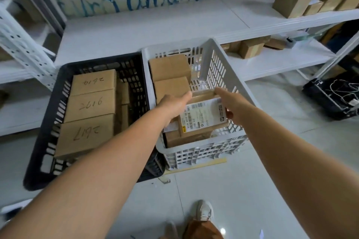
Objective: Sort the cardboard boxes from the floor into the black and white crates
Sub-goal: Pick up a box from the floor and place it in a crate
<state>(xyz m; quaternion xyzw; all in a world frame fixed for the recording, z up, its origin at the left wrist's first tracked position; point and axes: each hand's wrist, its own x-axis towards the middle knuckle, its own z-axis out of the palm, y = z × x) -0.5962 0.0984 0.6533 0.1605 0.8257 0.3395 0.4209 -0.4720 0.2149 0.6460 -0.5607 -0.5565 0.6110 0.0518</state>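
A black crate on the floor at the left holds several cardboard boxes with handwritten numbers. Touching it on the right stands a white crate with plain cardboard boxes at its far side. Inside the white crate, both my hands hold a cardboard box with a white shipping label. My left hand grips its left edge, my right hand its right edge. Another brown box lies under the labelled one.
White metal shelving runs behind and to the right, with several cardboard boxes on its upper and lower boards. A black device with wires lies on the floor at the right. My shoe shows on the light tiled floor.
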